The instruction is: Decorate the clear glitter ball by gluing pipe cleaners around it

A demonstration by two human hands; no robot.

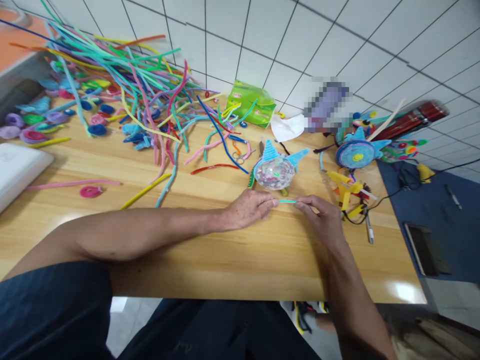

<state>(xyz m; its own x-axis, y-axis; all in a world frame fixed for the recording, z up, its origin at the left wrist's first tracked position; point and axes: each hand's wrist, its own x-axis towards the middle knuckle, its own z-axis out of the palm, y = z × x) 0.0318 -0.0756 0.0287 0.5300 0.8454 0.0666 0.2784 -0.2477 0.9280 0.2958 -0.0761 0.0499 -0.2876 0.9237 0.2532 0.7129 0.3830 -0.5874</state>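
A short turquoise pipe cleaner [287,201] is stretched level between my two hands, just above the wooden table. One end is pinched by the fingers of my left hand [252,207]. The thumb and fingers of my right hand [321,214] grip its other end. Right behind it sits a round, clear, shiny ornament [274,174] with two light-blue pipe-cleaner points [298,156] rising from it like ears. Its lower edge shows a bit of olive green. A green strip [251,179] lies at its left side.
Loose pipe cleaners [123,75] pile up at the back left, with coiled pieces [98,130] around them. Scissors [239,158] and a green packet [250,103] lie farther back. On the right are a yellow glue gun [343,187], its cord, a pen [369,227] and a blue coiled disc [355,154].
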